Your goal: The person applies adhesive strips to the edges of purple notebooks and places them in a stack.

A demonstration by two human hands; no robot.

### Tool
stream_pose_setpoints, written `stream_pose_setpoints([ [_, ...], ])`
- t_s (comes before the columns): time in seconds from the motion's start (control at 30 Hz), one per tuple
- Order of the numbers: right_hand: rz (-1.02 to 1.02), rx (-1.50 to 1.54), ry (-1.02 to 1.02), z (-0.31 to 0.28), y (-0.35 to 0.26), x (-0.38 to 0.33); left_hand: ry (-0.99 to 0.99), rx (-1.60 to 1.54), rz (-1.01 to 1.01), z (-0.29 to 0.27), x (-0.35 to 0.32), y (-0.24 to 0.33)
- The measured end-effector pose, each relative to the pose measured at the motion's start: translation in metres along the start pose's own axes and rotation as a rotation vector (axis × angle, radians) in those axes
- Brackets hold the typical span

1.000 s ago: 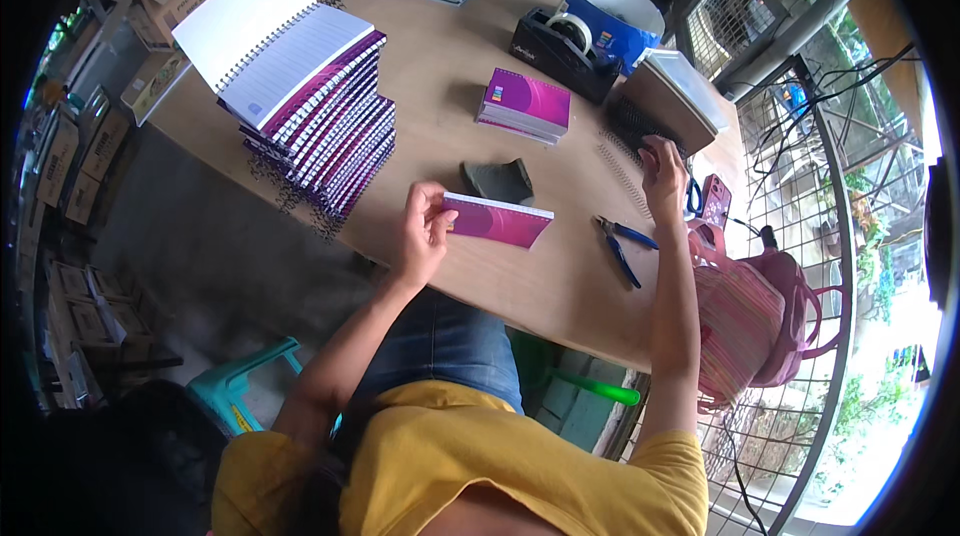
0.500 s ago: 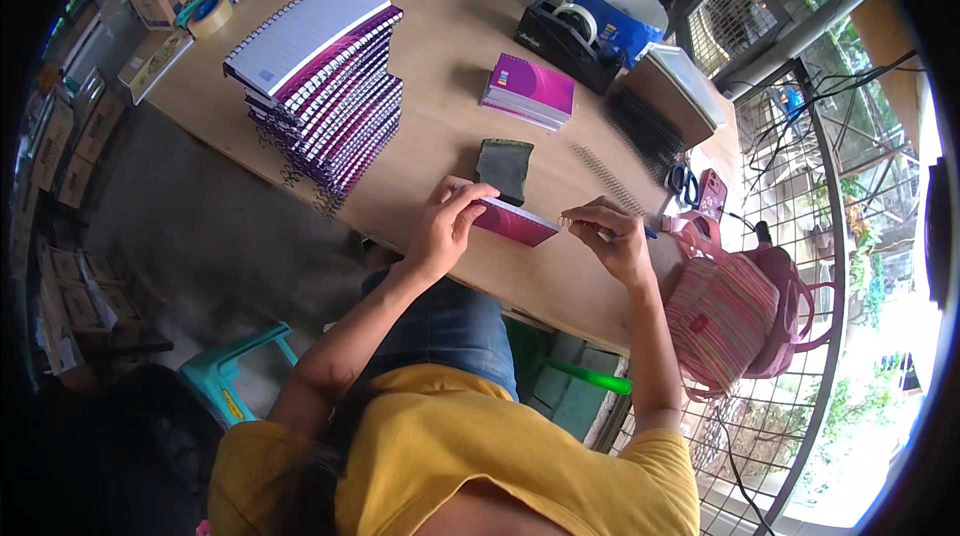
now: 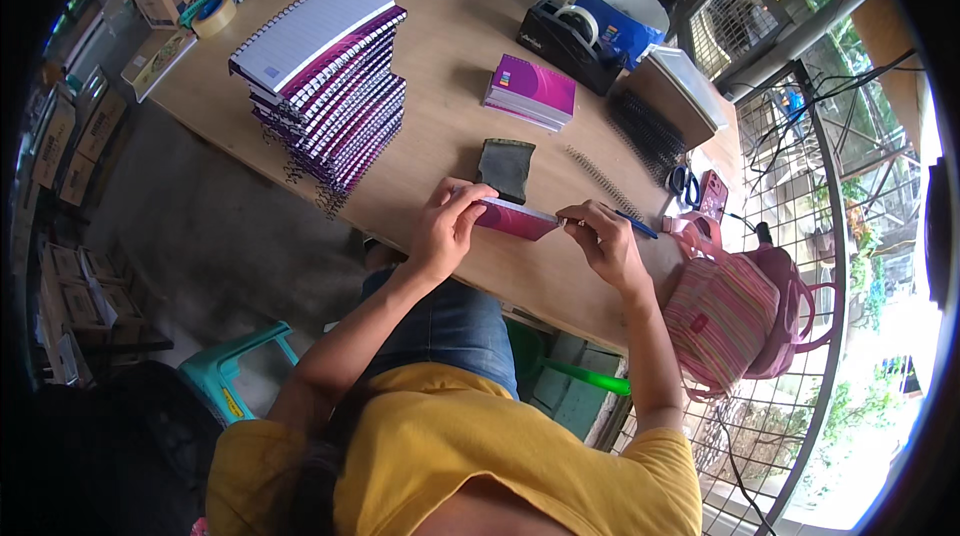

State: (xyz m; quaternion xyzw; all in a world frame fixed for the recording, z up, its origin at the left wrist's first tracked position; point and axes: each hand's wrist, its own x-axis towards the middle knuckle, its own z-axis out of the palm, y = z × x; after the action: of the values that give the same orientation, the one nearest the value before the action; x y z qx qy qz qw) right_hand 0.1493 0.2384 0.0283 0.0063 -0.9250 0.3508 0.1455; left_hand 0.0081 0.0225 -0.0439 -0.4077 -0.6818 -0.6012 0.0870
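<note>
My left hand (image 3: 447,231) grips the left end of a small purple notebook (image 3: 515,220), thumb and fingers closed on it. The notebook is tilted up over the near part of the table, its top edge facing away from me. At its right end my right hand (image 3: 602,239) is closed in a pinch on a thin spiral wire (image 3: 565,222), mostly hidden by the fingers. Just beyond the notebook lies a dark, curved block (image 3: 504,170). A blue pen (image 3: 637,225) lies beside my right hand, and a loose spiral wire (image 3: 598,174) is farther off.
A tall stack of spiral notebooks (image 3: 330,86) stands at left. Small purple pads (image 3: 531,93) are piled ahead, near a black tape dispenser (image 3: 568,44). To the right are black coils (image 3: 645,134), scissors (image 3: 684,186), a phone (image 3: 712,195) and a striped backpack (image 3: 728,311).
My right hand has moved slightly left, bringing the wire up to the notebook's right end. More of the blue pen shows. My left hand keeps its hold.
</note>
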Motion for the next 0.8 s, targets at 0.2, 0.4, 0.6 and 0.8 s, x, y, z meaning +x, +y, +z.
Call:
stream_pose_setpoints([
  [0.2,-0.019,0.007,0.034,0.003,0.009,0.0,0.012,0.024,-0.02,0.003,-0.004,0.004],
  [0.4,-0.118,0.019,0.182,0.012,0.007,-0.001,0.02,0.028,-0.057,0.007,-0.005,0.006],
  [0.6,-0.091,0.017,0.09,0.009,0.005,-0.006,0.118,0.19,0.007,0.02,-0.007,0.007],
  [0.8,0.045,0.017,0.052,0.009,-0.005,-0.002,0.106,0.176,-0.001,0.019,-0.005,0.012],
])
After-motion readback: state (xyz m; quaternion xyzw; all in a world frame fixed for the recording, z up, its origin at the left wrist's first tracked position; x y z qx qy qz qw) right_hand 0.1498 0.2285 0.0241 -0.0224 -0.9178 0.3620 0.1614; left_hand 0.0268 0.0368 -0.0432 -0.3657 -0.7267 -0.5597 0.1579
